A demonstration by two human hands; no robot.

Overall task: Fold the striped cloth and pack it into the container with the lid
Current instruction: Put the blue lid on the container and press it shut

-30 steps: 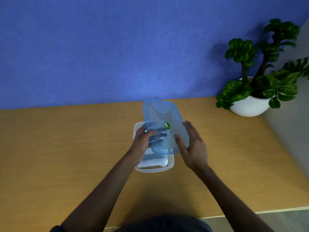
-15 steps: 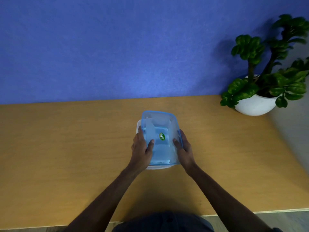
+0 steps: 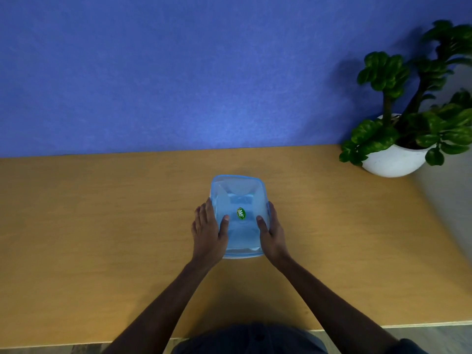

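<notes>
A: Where is the container (image 3: 238, 254) being located?

B: It is being shown at the centre of the frame, resting on the wooden counter (image 3: 102, 226). The blue translucent lid (image 3: 238, 192) is being seated on top of it. The striped cloth (image 3: 241, 200) is being seen only faintly through the lid, inside the container.

A: How are the hands being applied?

B: The left hand (image 3: 209, 233) is being laid flat, fingers spread, over the lid's left edge, thumb on top. The right hand (image 3: 272, 231) is being wrapped around the right edge, thumb pressed on the lid.

A: Anything else?

B: A potted plant (image 3: 408, 118) is being shown at the upper right.
</notes>
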